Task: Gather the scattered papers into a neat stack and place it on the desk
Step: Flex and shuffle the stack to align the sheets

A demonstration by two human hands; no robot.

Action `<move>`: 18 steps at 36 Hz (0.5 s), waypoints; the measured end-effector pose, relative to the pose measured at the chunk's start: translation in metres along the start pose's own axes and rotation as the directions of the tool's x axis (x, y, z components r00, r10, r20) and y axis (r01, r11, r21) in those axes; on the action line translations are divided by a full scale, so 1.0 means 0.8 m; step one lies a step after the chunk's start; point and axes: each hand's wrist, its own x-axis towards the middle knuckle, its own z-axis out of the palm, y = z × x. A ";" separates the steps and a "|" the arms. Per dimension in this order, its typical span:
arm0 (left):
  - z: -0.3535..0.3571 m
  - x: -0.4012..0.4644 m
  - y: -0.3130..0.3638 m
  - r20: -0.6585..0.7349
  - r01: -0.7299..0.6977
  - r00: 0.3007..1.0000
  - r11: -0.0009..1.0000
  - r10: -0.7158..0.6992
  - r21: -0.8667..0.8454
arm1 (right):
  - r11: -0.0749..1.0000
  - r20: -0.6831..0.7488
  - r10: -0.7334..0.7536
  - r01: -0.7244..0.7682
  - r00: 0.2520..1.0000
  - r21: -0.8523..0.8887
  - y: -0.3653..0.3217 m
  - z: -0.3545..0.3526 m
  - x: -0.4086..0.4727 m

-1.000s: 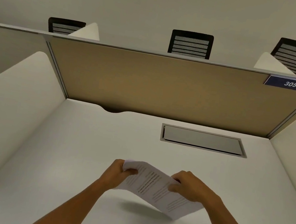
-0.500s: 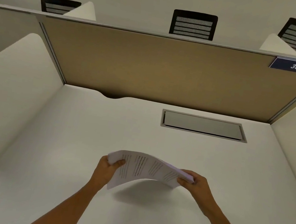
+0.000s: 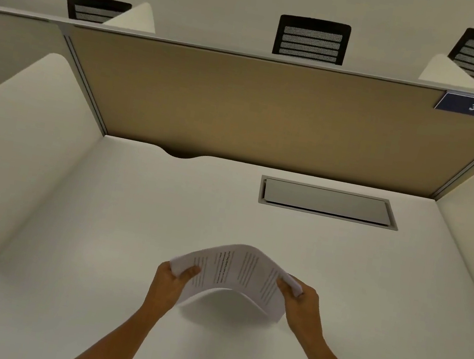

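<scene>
Both hands are gripping 1 stack of printed papers (image 3: pixel 235 272) above the white desk (image 3: pixel 96 234), nearer the person than the grey cable hatch (image 3: pixel 327 202). The left hand (image 3: pixel 171 285) is pinching the stack's left edge with its thumb on top, and the right hand (image 3: pixel 301 303) is pinching the right edge likewise. The sheets are arching upward between them, casting a shadow on the desk.
</scene>
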 end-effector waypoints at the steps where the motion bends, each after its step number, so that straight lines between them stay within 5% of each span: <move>1: 0.000 0.000 -0.003 -0.009 -0.001 1.000 1.000 0.000 -0.002 | 1.000 -0.006 0.000 0.000 1.000 0.011 0.002 0.002 -0.002; 18: 0.000 0.004 -0.041 -0.024 0.016 1.000 0.999 -0.017 -0.043 | 0.991 -0.071 0.106 -0.100 0.992 0.088 0.021 0.023 -0.011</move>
